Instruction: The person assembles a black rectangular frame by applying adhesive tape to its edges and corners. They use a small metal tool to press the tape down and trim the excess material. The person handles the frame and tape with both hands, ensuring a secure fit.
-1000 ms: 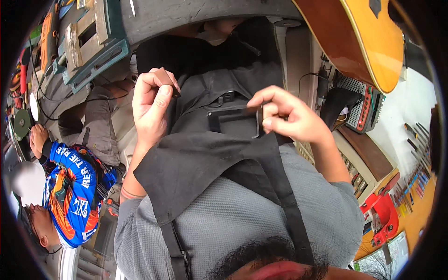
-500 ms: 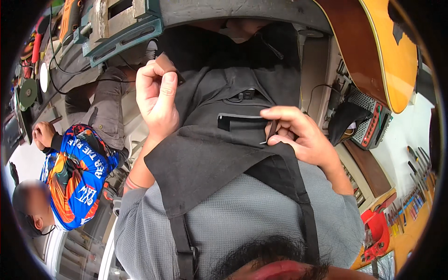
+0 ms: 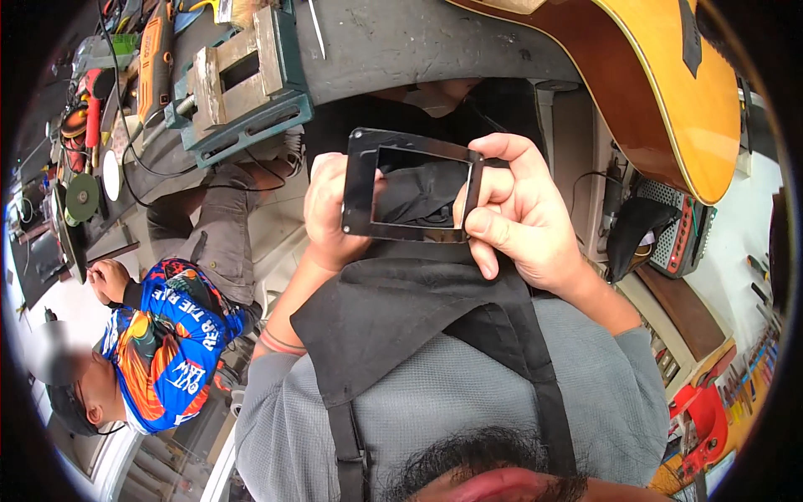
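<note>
A thin black rectangular frame (image 3: 360, 180) with a large open middle is held up in front of my apron, its broad face turned toward me. Small screws or holes show at its left corners. My right hand (image 3: 523, 209) grips its right side between thumb and fingers, with a finger reaching into the opening. My left hand (image 3: 326, 209) is closed at the frame's left side, partly behind it. A bit of fingertip shows through the opening. The frame hides whatever those left fingers hold.
On the grey bench are a teal vise (image 3: 242, 92), an orange rotary tool (image 3: 155, 63) and a white-handled pointed tool (image 3: 317, 29). A yellow acoustic guitar (image 3: 669, 92) overhangs the right side. A co-worker in a blue-orange shirt (image 3: 171, 335) sits at left. A red clamp (image 3: 707, 422) is at lower right.
My right hand has lifted the frame and turned its face toward me. My left hand has moved in beside it; the folded brown piece it held is out of sight.
</note>
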A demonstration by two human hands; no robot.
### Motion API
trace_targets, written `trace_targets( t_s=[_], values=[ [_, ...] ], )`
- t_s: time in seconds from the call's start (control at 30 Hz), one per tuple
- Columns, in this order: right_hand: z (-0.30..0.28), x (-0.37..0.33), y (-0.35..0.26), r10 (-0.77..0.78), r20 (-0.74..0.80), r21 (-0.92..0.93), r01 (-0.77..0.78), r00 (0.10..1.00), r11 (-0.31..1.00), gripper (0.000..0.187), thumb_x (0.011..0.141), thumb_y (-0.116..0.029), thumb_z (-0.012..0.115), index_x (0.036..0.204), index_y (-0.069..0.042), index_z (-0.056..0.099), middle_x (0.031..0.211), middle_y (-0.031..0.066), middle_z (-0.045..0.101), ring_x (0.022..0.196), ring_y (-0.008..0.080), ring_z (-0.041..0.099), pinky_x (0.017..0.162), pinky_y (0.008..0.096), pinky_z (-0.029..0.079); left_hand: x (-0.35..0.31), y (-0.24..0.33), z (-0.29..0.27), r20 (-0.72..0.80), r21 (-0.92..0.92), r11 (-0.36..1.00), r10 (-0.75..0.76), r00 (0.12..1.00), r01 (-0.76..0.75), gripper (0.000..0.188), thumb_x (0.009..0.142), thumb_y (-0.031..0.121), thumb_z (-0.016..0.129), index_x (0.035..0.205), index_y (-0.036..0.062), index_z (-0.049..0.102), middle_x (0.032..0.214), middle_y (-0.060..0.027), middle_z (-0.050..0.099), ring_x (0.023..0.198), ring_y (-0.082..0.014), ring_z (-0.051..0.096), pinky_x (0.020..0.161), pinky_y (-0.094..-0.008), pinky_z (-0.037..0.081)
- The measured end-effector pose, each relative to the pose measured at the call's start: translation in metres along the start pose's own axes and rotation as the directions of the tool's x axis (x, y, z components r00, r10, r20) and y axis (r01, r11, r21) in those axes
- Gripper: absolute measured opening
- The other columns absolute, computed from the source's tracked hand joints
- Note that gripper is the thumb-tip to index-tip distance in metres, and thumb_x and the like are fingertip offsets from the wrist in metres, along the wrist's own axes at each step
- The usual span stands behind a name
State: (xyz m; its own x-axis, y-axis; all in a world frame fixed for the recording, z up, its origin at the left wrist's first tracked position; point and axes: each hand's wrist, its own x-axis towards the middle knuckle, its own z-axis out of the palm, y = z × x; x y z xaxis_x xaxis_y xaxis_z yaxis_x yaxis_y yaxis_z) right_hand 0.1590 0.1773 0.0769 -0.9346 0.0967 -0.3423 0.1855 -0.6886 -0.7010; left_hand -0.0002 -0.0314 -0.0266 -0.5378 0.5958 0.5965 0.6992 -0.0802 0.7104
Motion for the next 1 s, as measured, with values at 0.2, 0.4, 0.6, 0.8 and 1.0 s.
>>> trace_targets(
  t_s=[0.2,0.4,0.6,0.8,1.0],
  values=[
    [0.006,0.006,0.006,0.036,0.036,0.093,-0.039,0.999,0.995,0.064,0.103,0.003,0.067,0.155,-0.007,0.031,0.1,0.0147,0.068,0.056,0.0124,0.06,0.052,0.0233,0.051,0.002,0.015,0.016,-0.176,-0.13,0.974,-0.206,0.963,0.184,0.017,0.093,0.006,0.083,0.106,-0.0011,0.075,0.091,-0.012,0.073,0.081,-0.0287,0.068,0.076,-0.0419,0.055],
    [0.007,0.009,0.013,0.035,0.07,0.128,-0.044,0.997,0.991,0.062,0.103,0.003,0.067,0.154,-0.008,0.032,0.1,0.0139,0.068,0.058,0.0116,0.059,0.053,0.0227,0.05,0.021,0.025,0.014,-0.1,-0.048,0.994,-0.099,0.99,0.095,0.012,0.095,0.012,0.083,0.093,0.0029,0.075,0.088,-0.0124,0.073,0.091,-0.032,0.068,0.079,-0.0415,0.053],
    [0.008,0.009,0.016,0.047,0.099,0.11,-0.058,0.994,0.992,0.059,0.104,0.003,0.067,0.151,-0.008,0.033,0.099,0.0136,0.067,0.06,0.0122,0.06,0.054,0.0235,0.05,0.029,0.035,0.01,-0.05,-0.081,0.969,-0.238,0.97,0.234,0.013,0.1,0.011,0.076,0.098,0.0047,0.065,0.097,-0.0097,0.066,0.088,-0.0253,0.063,0.078,-0.0379,0.051],
    [0.007,0.008,0.02,0.044,0.117,0.121,-0.058,0.992,0.991,0.058,0.104,0.003,0.066,0.15,-0.008,0.033,0.1,0.0132,0.068,0.059,0.0122,0.059,0.053,0.0237,0.051,0.029,0.034,0.013,-0.056,-0.088,0.983,-0.165,0.985,0.16,0.016,0.101,0.01,0.075,0.096,0.006,0.06,0.097,-0.0094,0.066,0.088,-0.0258,0.062,0.08,-0.0394,0.05],
    [0.006,0.007,0.023,0.057,0.121,0.131,-0.073,0.991,0.989,0.058,0.105,0.002,0.065,0.151,-0.008,0.033,0.1,0.0129,0.067,0.059,0.0119,0.058,0.052,0.0238,0.051,0.024,0.031,0.017,-0.052,-0.084,0.992,-0.102,0.993,0.098,0.015,0.1,0.009,0.076,0.097,0.0063,0.061,0.098,-0.0091,0.066,0.087,-0.0275,0.062,0.081,-0.041,0.05]
  ],
)
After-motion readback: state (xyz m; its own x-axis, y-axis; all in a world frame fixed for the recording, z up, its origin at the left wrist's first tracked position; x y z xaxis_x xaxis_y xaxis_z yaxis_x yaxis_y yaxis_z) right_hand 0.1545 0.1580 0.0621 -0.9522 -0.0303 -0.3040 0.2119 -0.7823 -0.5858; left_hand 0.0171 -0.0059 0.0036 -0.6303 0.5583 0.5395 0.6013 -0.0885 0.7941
